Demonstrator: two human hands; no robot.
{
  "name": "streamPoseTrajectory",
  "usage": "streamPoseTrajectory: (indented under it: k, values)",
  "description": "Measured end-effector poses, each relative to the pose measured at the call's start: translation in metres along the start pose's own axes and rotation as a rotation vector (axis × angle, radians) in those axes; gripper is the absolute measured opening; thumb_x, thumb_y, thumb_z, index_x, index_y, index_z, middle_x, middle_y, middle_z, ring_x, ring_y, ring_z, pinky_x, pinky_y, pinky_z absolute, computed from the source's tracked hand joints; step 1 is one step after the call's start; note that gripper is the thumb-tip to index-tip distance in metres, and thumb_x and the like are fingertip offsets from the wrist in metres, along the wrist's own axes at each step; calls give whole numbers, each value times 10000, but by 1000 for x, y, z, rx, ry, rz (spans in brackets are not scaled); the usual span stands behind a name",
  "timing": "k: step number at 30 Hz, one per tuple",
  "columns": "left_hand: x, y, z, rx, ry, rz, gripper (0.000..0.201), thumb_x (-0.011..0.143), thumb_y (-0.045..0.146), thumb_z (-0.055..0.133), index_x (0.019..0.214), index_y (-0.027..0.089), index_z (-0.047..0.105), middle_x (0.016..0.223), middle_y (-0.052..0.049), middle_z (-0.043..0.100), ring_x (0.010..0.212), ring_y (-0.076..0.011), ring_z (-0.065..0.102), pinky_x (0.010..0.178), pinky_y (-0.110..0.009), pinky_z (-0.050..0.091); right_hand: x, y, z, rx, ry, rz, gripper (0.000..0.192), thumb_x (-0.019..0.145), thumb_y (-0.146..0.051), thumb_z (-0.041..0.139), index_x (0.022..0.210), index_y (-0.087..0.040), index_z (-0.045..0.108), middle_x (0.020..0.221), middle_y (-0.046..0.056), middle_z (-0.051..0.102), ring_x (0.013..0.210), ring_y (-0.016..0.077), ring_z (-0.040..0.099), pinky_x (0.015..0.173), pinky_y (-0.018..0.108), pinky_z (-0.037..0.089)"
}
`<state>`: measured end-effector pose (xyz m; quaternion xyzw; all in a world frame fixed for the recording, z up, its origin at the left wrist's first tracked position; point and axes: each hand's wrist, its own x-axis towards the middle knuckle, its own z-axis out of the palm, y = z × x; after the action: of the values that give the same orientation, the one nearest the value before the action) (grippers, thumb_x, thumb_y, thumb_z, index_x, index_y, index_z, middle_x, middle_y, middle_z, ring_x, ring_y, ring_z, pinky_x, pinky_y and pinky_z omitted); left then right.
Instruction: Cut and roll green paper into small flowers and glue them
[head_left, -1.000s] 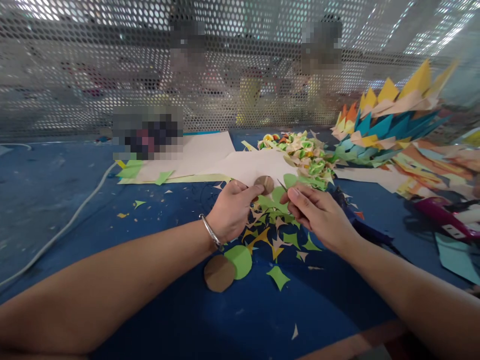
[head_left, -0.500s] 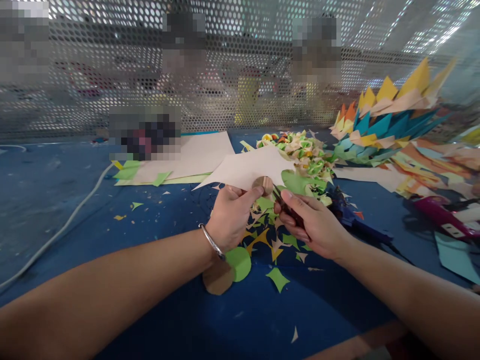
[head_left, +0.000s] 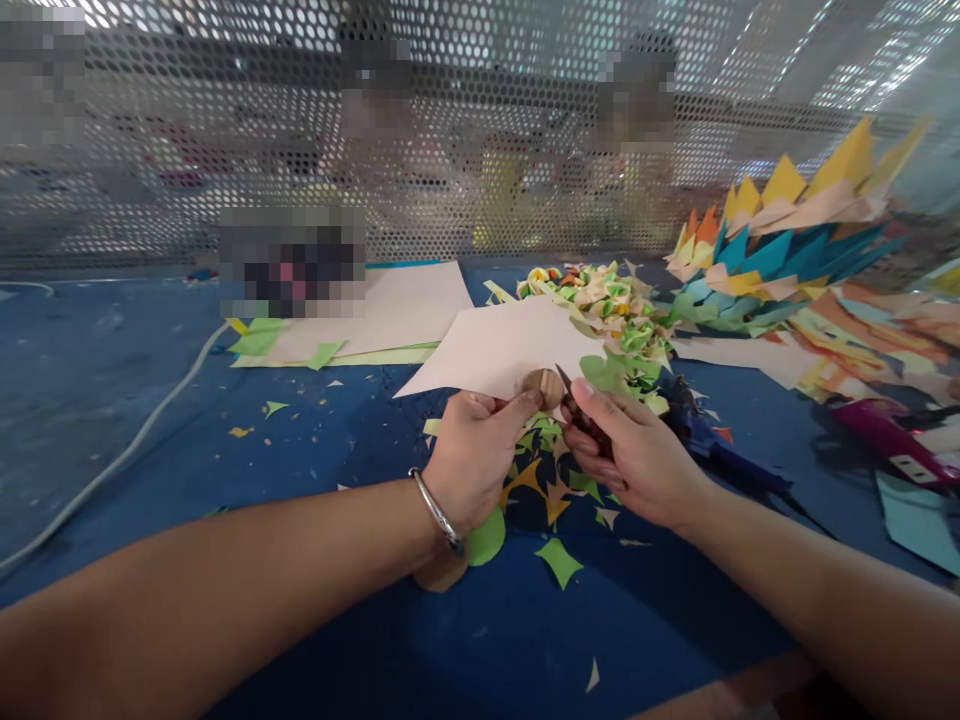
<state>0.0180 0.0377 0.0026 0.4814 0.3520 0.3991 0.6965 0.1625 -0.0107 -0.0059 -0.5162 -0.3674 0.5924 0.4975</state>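
Head view: left hand (head_left: 480, 450) is pinching a cream paper sheet (head_left: 499, 350) together with a small brown disc (head_left: 546, 385) at its near edge, fingers closed on both. Compared with a second ago the sheet is now lifting clear of the blue table (head_left: 112, 400), whereas it was lying flat then; the hands are sitting slightly nearer the body. Right hand (head_left: 637, 455) is closing around small scissors (head_left: 574, 400), whose blades are now meeting the disc at 3 o'clock of it, so cutting along the disc's outline appears to be under way. Count: one sheet in hand, one brown disc in hand, one brown circle (head_left: 442, 570) and one green circle (head_left: 487, 535) lying at 6 o'clock under the left wrist, one pair of scissors, many loose offcuts (head_left: 559, 560).
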Motion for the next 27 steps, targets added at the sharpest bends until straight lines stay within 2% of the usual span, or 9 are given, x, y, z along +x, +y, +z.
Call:
streamPoseTrajectory:
  k: [2, 5, 11, 18, 23, 27]
  values:
    - [1, 0, 1, -75, 23, 20, 208, 814, 144, 606, 624, 212, 658, 637, 4, 642, 634, -119, 583, 684, -250, 502, -1, 0, 0, -13, -1, 0, 482, 845, -652, 652, 759, -182, 587, 526, -85, 405, 364, 19, 253, 334, 182, 131]
    - [2, -3, 1, -118, 20, 27, 219, 804, 125, 626, 606, 206, 673, 676, -11, 676, 701, -130, 625, 776, -261, 522, -1, 0, 1, -29, 15, -7, 488, 840, -657, 652, 746, -185, 574, 526, -84, 400, 366, 22, 260, 334, 182, 134]
    - [1, -7, 0, -140, 27, 15, 215, 815, 135, 634, 620, 201, 695, 759, -26, 716, 747, -130, 646, 789, -264, 524, -1, 0, 2, -34, 38, -14, 463, 808, -628, 697, 732, -194, 556, 509, -88, 391, 362, 27, 263, 332, 173, 140]
    - [1, -4, 3, -172, 38, 14, 237, 812, 105, 624, 606, 206, 683, 733, -11, 704, 781, -124, 655, 817, -247, 524, 1, -2, 4, -9, 51, 1, 468, 762, -604, 747, 699, -197, 526, 491, -95, 390, 348, 21, 258, 324, 163, 138]
    - [0, -4, 2, -104, 70, -9, 214, 806, 170, 646, 594, 193, 658, 635, -11, 650, 713, -147, 630, 714, -272, 522, 0, -2, 3, -27, 71, 6, 476, 753, -620, 747, 700, -190, 551, 477, -96, 379, 347, 22, 263, 322, 161, 149]
    - [3, -6, 0, -70, 1, 108, 167, 797, 183, 627, 633, 198, 657, 688, -17, 660, 733, -147, 618, 766, -284, 516, 0, -2, 2, -68, 75, -2, 500, 777, -657, 707, 701, -188, 551, 479, -93, 374, 348, 23, 252, 324, 169, 149]
